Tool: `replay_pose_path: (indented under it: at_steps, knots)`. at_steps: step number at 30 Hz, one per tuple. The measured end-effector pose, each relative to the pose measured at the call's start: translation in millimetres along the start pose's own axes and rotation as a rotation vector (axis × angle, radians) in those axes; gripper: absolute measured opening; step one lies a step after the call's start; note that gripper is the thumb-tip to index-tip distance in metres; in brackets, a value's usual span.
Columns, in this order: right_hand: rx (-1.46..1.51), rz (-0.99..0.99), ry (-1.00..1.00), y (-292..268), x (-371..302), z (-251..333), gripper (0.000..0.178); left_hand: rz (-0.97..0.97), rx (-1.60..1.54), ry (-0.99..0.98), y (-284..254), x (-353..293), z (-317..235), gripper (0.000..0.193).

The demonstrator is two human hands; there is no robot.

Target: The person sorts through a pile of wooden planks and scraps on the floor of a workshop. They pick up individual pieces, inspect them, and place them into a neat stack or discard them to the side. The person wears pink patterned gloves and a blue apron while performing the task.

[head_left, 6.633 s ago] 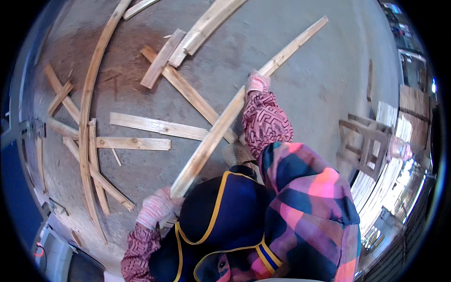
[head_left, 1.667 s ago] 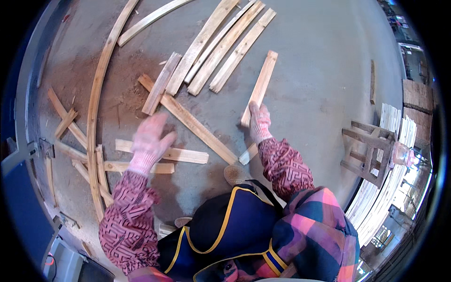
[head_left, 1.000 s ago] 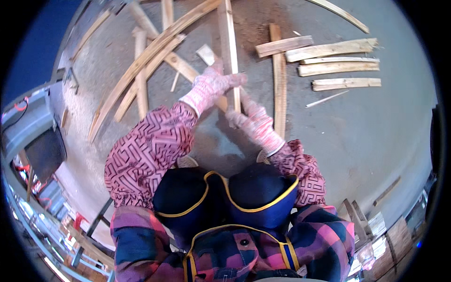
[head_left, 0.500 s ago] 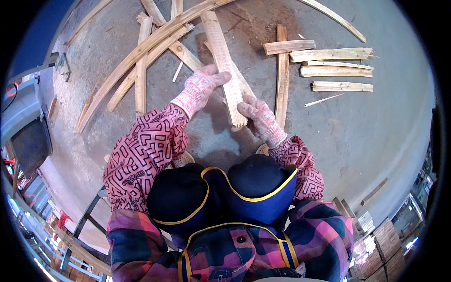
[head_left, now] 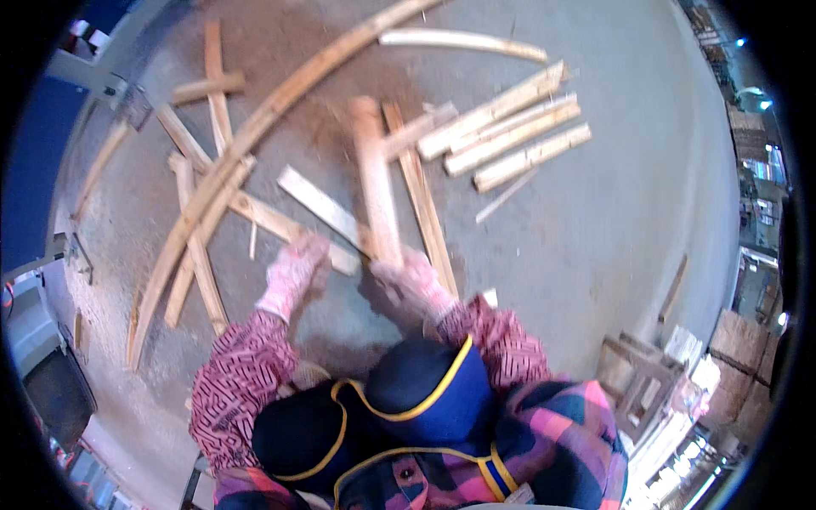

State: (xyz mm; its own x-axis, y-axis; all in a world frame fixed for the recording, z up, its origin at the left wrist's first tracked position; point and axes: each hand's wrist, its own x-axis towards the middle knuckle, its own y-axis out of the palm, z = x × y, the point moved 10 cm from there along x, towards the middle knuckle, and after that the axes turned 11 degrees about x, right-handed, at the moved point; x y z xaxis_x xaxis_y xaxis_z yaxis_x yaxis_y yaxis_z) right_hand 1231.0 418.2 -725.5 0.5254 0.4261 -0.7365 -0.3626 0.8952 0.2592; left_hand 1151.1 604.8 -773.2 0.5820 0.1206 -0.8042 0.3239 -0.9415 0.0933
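My right hand (head_left: 412, 282), in a pink-and-white knit glove, grips the near end of a wooden slat (head_left: 380, 200). The slat points away from me and its far end is blurred by motion. My left hand (head_left: 296, 268), gloved alike, is off the slat, its fingers loosely bent with nothing seen in them. It hovers by the near part of a wooden strip (head_left: 268, 217) lying slantwise. Between the hands, a paler slat (head_left: 323, 206) lies on the floor, its near end close to the held one.
Several short slats (head_left: 514, 132) lie side by side at the right, next to a long strip (head_left: 422, 204). A long curved strip (head_left: 280, 98) crosses other pieces at the left. Another strip (head_left: 463, 39) lies at the back. Stacked boards (head_left: 744, 348) stand at the far right.
My left hand has let go of the slat and moved left. My right hand keeps its hold, and the slat is swung with its far end forward. The whole view has turned to the right.
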Motion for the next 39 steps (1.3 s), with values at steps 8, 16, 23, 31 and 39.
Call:
replay_pose_path:
  at_steps: [8, 16, 23, 31, 39]
  knots:
    - [0.022, -0.293, -0.045, -77.2, 39.8, 17.4, 0.021, -0.033, 0.002, -0.065, -10.9, -6.2, 16.5, 0.011]
    - [-0.134, -0.194, -0.087, -62.6, 69.3, 58.6, 0.026, -0.056, 0.001, -0.038, -13.7, -16.2, 4.9, 0.014]
    - [-0.946, 0.02, -0.634, 69.1, 174.1, 208.5, 0.025, -0.475, 1.018, 0.617, -62.3, -20.1, -6.0, 0.019]
    - [-0.971, 0.283, -0.541, 76.1, 196.7, 100.6, 0.039, -0.813, 0.757, 0.068, -155.9, -42.5, 4.5, 0.036]
    - [-0.409, 0.052, 0.097, -73.4, 40.9, -64.0, 0.039, -1.183, 1.573, -0.275, -374.5, -83.9, 7.0, 0.048]
